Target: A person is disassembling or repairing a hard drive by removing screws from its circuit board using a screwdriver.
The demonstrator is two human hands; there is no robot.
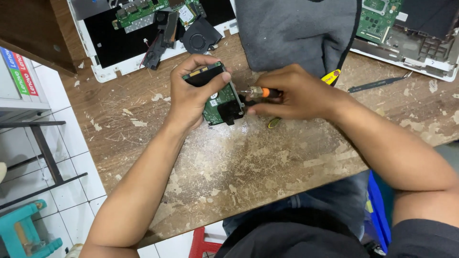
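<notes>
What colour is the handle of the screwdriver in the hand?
Orange, with a silver metal collar, on the screwdriver in the right hand; head view.

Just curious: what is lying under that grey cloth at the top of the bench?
The grey cloth rests on the worn wooden bench and overlaps the right opened laptop's edge. Whatever else lies beneath it is covered.

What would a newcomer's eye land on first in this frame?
At the centre, the left hand grips a hard drive, green circuit board up, while the right hand presses an orange-handled screwdriver to its edge. Beyond them on the worn wooden table lie an opened white laptop and a grey cloth.
</notes>
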